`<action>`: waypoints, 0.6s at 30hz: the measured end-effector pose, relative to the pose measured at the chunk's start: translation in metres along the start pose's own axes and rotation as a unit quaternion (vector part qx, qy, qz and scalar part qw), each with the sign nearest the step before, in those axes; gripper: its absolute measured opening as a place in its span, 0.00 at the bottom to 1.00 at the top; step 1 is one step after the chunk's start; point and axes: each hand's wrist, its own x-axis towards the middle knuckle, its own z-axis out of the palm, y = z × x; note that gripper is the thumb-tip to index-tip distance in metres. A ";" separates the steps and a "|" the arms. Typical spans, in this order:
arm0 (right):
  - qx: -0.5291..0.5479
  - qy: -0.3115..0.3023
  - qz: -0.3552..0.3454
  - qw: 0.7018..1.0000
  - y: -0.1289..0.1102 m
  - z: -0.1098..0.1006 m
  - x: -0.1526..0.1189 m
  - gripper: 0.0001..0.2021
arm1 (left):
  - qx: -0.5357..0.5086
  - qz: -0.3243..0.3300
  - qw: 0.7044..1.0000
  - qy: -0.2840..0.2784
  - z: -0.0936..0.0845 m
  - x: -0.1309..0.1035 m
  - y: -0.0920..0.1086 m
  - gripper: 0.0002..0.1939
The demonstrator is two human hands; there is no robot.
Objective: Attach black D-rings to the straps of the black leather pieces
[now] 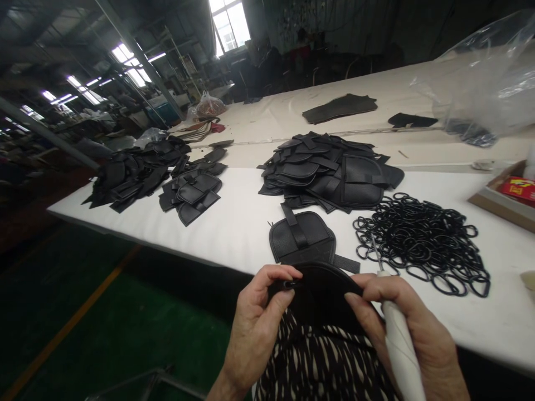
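Note:
Between both hands a black leather piece (324,295) is held up at the table's front edge. My left hand (261,317) pinches a small dark part at its left side, too small to make out fully. My right hand (401,312) grips the piece's right edge with thumb and forefinger and also holds a white-handled awl (399,340), its thin metal tip pointing up and away. Just beyond lies a black leather piece with straps (307,236). Black metal rings (426,239) form a heap on the right.
A large pile of black leather pieces (321,172) stands mid-table, with another pile (137,170) and a smaller stack (194,192) leftward. At right are an open cardboard box (501,206) and a clear plastic bag (489,83). Dark offcuts (340,108) lie farther back on the table (238,223).

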 end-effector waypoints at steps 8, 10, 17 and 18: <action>-0.013 0.007 0.008 1.000 0.008 -0.003 0.003 0.05 | -0.003 0.037 0.999 -0.016 0.001 -0.008 -0.004 0.06; -0.026 -0.002 -0.003 1.000 0.010 -0.004 0.004 0.05 | 0.009 0.049 0.999 -0.018 0.002 -0.009 -0.005 0.06; -0.002 -0.013 0.025 1.000 0.019 -0.005 0.000 0.05 | 0.052 0.061 0.997 -0.015 0.004 -0.009 -0.001 0.07; 0.000 -0.017 0.030 0.999 0.020 -0.005 0.000 0.05 | 0.063 0.059 0.996 -0.013 0.004 -0.009 0.001 0.07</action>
